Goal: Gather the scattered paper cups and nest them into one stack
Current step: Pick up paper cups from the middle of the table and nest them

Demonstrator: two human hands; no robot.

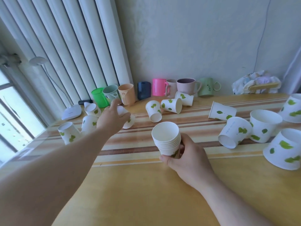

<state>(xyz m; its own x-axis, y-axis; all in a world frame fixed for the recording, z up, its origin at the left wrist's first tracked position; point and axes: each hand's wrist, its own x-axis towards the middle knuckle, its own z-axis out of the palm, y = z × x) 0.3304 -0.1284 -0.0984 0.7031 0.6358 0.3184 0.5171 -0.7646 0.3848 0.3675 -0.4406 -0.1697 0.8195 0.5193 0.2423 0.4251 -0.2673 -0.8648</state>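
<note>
Setting: wooden striped tabletop (146, 185) against a pale wall, plastic mugs (158, 89) lined along the back edge.
Stack: we hold nested paper cups (167, 139) upright in our right hand (187, 157), fingers wrapped around the lowest cup, near the tabletop's middle.
Left hand: our left hand (112, 118) reaches far left, fingers closing over a tipped cup (126, 117); we cannot tell whether the grip is complete.
Loose cups: a cluster (78, 126) just beside our left hand; three (166, 106) beyond the stack; more (263, 128) well off to the right.
Method: we judge it best to pinch the cup by its wall without crushing, turn it mouth-up, then drop it squarely into the stack's open mouth.
</note>
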